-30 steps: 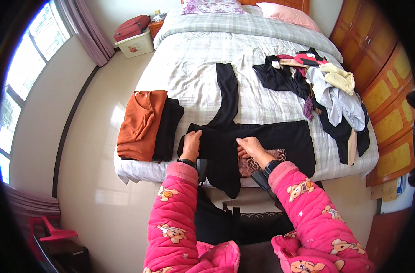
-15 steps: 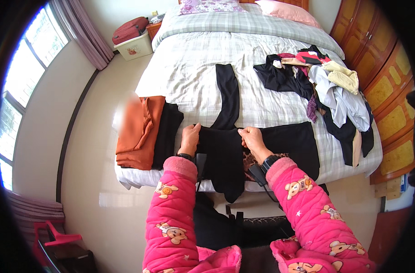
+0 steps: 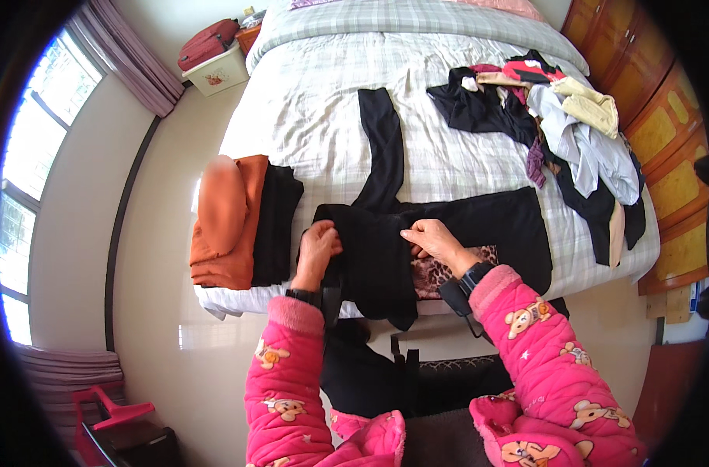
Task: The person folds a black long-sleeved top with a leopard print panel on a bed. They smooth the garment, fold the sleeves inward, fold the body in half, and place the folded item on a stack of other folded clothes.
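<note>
A black long-sleeved top [image 3: 487, 214] lies across the near edge of the bed, one sleeve [image 3: 382, 148] stretched toward the far side. Its left part is folded over, and the end of that flap hangs at the mattress edge. My left hand [image 3: 317, 251] is closed on the fold's left edge, fingers curled into the cloth. With thumb and fingers together, my right hand [image 3: 434, 240] pinches the black cloth near the middle, just above a leopard-print panel [image 3: 440, 276]. Left of my left hand lie folded black clothes [image 3: 280, 226] and a folded orange garment [image 3: 224, 265].
A loose heap of clothes [image 3: 580, 148] covers the bed's right side. The bed [image 3: 308, 124] has a pale checked cover. Wooden wardrobes [image 3: 666, 140] stand at right. On the floor are a storage box [image 3: 218, 74] with a red bag [image 3: 208, 44] and a pink-framed stool [image 3: 113, 405].
My left hand has come slightly nearer and its fingers have curled further into the cloth. More of the leopard-print panel shows beneath my right hand. The whole view has shifted a little.
</note>
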`<state>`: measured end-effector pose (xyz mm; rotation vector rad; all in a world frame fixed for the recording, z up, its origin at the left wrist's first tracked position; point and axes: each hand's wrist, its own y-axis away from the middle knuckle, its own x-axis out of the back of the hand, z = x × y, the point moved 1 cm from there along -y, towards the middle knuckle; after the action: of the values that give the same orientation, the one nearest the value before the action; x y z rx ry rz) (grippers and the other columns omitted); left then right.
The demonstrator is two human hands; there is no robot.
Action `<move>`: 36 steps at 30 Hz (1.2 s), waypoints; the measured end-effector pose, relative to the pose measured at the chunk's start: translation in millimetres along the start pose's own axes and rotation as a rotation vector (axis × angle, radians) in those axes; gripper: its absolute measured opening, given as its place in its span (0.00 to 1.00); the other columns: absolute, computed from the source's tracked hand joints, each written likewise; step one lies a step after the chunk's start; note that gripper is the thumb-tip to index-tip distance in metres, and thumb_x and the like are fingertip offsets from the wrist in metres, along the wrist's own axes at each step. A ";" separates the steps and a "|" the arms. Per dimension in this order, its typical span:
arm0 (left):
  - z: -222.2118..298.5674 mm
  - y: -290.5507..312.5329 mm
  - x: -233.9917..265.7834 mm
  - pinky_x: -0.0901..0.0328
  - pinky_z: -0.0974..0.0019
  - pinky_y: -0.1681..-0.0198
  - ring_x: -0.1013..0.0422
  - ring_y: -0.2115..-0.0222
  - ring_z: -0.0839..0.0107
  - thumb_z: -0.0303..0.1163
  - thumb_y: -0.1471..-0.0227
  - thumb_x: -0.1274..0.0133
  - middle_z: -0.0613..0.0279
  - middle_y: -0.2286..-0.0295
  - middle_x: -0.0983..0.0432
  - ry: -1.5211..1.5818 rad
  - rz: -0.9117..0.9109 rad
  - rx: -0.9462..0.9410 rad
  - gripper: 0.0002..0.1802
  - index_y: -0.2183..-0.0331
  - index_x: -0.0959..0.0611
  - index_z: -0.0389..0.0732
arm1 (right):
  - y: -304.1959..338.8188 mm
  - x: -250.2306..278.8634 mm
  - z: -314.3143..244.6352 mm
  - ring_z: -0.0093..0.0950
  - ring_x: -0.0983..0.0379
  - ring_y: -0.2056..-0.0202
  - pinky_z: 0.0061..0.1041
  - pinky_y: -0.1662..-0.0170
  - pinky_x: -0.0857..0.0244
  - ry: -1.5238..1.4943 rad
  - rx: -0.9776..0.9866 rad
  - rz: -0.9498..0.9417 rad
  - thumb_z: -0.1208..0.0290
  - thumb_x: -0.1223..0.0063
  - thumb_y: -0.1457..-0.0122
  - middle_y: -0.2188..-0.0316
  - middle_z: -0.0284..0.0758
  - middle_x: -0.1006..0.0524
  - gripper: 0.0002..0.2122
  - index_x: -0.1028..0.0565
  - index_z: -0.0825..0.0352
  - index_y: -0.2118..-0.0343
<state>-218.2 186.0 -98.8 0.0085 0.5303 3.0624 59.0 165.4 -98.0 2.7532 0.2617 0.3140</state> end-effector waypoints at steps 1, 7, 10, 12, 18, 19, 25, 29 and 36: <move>-6.0 15.2 1.9 0.30 0.70 0.67 0.29 0.71 0.71 0.33 0.43 0.50 0.59 0.66 0.27 0.031 -0.054 0.049 0.21 0.50 0.28 0.31 | 10.4 -2.4 2.8 0.23 0.25 0.78 0.23 0.77 0.31 -0.095 -0.039 -0.029 0.57 0.44 0.41 0.77 0.33 0.25 0.16 0.26 0.69 0.69; -33.1 59.8 5.4 0.31 0.70 0.68 0.30 0.72 0.74 0.36 0.42 0.48 0.64 0.70 0.28 0.137 -0.119 0.195 0.20 0.52 0.26 0.33 | 54.6 -21.2 12.6 0.25 0.25 0.74 0.24 0.70 0.28 -0.481 -0.212 -0.184 0.60 0.44 0.40 0.72 0.34 0.23 0.13 0.28 0.66 0.65; -41.2 71.6 1.3 0.31 0.70 0.70 0.30 0.75 0.75 0.36 0.43 0.47 0.67 0.73 0.28 0.009 -0.247 0.196 0.14 0.61 0.22 0.35 | 70.5 -32.6 20.1 0.23 0.25 0.72 0.24 0.70 0.29 -0.358 -0.255 -0.252 0.64 0.43 0.41 0.72 0.32 0.23 0.10 0.27 0.66 0.68; -41.5 80.8 -2.7 0.32 0.71 0.71 0.29 0.76 0.76 0.35 0.44 0.46 0.68 0.75 0.27 -0.165 -0.291 0.163 0.10 0.70 0.22 0.38 | 80.0 -41.6 23.5 0.22 0.24 0.71 0.25 0.67 0.27 -0.280 -0.220 -0.302 0.68 0.45 0.41 0.70 0.30 0.22 0.08 0.23 0.66 0.63; 1.1 73.0 -6.2 0.32 0.74 0.71 0.28 0.73 0.78 0.30 0.42 0.49 0.69 0.70 0.23 0.238 -0.319 -0.047 0.05 0.66 0.21 0.40 | 61.4 -38.1 5.9 0.29 0.23 0.61 0.30 0.54 0.28 -0.884 0.061 -0.348 0.76 0.54 0.38 0.62 0.35 0.22 0.06 0.26 0.68 0.60; 10.5 62.6 -4.8 0.32 0.74 0.71 0.27 0.72 0.77 0.31 0.41 0.50 0.69 0.70 0.23 0.219 -0.297 -0.067 0.05 0.65 0.22 0.41 | 51.6 -34.5 1.5 0.28 0.24 0.59 0.31 0.52 0.29 -1.001 0.083 -0.351 0.77 0.54 0.38 0.63 0.35 0.22 0.05 0.26 0.67 0.62; -2.7 25.7 -10.3 0.37 0.70 0.75 0.32 0.76 0.75 0.44 0.41 0.51 0.70 0.74 0.29 0.232 -0.270 0.225 0.12 0.65 0.25 0.45 | 37.5 -33.0 14.8 0.29 0.22 0.69 0.31 0.66 0.26 -0.800 -0.250 -0.118 0.69 0.50 0.39 0.68 0.35 0.21 0.06 0.25 0.66 0.67; -23.7 14.9 -10.4 0.40 0.71 0.77 0.36 0.78 0.75 0.48 0.43 0.50 0.68 0.76 0.34 0.388 -0.123 0.214 0.18 0.66 0.27 0.43 | 37.8 -31.7 16.3 0.28 0.23 0.74 0.29 0.70 0.26 -0.706 -0.123 -0.039 0.65 0.48 0.39 0.73 0.35 0.22 0.10 0.26 0.66 0.71; -25.4 13.8 -20.5 0.42 0.74 0.80 0.38 0.82 0.78 0.48 0.45 0.45 0.69 0.78 0.34 0.497 0.133 0.202 0.18 0.66 0.27 0.43 | 26.5 -34.4 3.1 0.22 0.24 0.78 0.22 0.74 0.29 -0.734 -0.246 -0.006 0.61 0.42 0.42 0.78 0.29 0.23 0.09 0.26 0.59 0.73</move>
<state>-198.5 163.8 -118.1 -0.7547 0.8886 3.1118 30.5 132.4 -97.4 2.4222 0.0306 -0.6198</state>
